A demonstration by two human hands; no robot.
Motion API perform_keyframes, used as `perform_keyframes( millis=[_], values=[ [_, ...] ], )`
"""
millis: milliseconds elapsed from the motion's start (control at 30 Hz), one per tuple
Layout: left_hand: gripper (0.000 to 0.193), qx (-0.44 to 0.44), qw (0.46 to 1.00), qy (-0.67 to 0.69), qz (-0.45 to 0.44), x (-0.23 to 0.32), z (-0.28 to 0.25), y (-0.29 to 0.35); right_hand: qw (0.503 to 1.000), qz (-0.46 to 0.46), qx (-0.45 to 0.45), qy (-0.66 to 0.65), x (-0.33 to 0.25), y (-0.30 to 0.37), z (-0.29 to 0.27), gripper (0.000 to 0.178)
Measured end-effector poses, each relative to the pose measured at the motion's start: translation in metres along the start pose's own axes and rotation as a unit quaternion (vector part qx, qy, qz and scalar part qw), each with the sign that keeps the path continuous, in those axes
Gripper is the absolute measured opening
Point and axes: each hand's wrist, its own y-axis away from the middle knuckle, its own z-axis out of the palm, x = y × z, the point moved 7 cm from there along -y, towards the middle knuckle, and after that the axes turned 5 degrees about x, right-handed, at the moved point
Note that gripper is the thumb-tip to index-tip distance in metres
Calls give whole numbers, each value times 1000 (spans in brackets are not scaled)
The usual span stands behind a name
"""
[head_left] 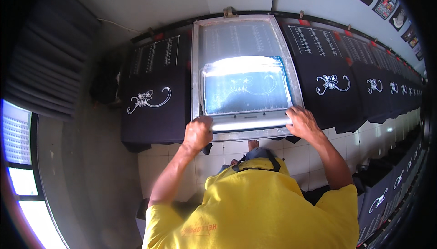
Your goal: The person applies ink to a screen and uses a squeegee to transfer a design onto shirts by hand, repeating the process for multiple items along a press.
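Note:
A screen-printing frame (196, 67) lies flat over a dark garment panel on the long table. Its mesh carries a blue stencil area (246, 95), where a curled floral design shows faintly under bright glare. Across the near end of the mesh rests a wide silver squeegee (250, 121). My left hand (198, 132) is closed round the squeegee's left end, and my right hand (302, 120) grips its right end. The squeegee's blade edge is hidden from above.
Dark fabric panels with white floral prints lie on both sides, one at left (148, 101) and a row starting at right (333, 84). A black rail (175, 27) runs behind the frame. Another table with printed panels (378, 200) stands at lower right. A grey curtain (54, 44) hangs at left.

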Motion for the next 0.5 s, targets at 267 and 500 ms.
perform_keyframes(
  millis=[267, 500],
  values=[
    [44, 89, 993, -35, 75, -100, 169, -144, 991, -40, 125, 9, 125, -152, 153, 20],
    [26, 81, 993, -34, 77, -211, 244, -441, 988, -53, 144, 16, 288, -429, 204, 24]
  ],
)
